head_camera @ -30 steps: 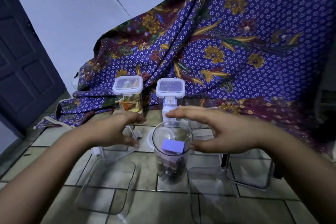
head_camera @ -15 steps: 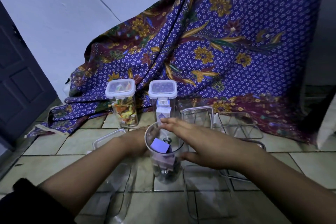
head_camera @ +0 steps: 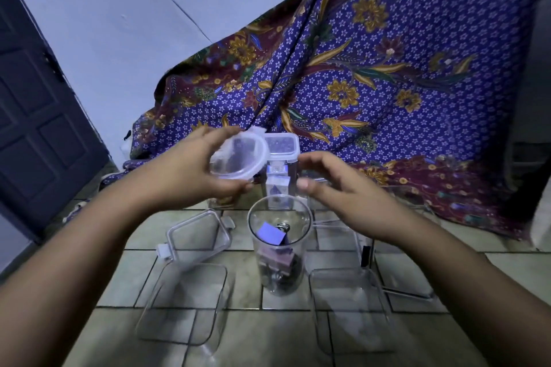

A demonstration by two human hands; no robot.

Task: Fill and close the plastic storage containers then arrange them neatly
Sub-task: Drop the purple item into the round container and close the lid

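A tall round clear container [head_camera: 280, 250] stands open on the tiled floor, holding binder clips, one purple on top. My left hand [head_camera: 190, 170] holds a round clear lid [head_camera: 238, 158] tilted in the air, above and left of that container. My right hand [head_camera: 337, 191] hovers just right of the lid with fingers spread and curled, holding nothing. Behind the lid stands a closed square container [head_camera: 281, 158] with white boxes inside. A second closed container [head_camera: 219, 202] is mostly hidden behind my left hand.
Two empty clear rectangular containers sit near me, one left [head_camera: 185, 304] and one right [head_camera: 348, 310]. A rectangular lid [head_camera: 198, 235] lies left of the round container, another lid [head_camera: 396, 277] on the right. Purple batik cloth [head_camera: 372, 83] drapes behind; a dark door [head_camera: 32, 116] stands at left.
My left hand has picked the round lid off the floor and raised it above the round container. My right hand has lifted away from the container's rim.
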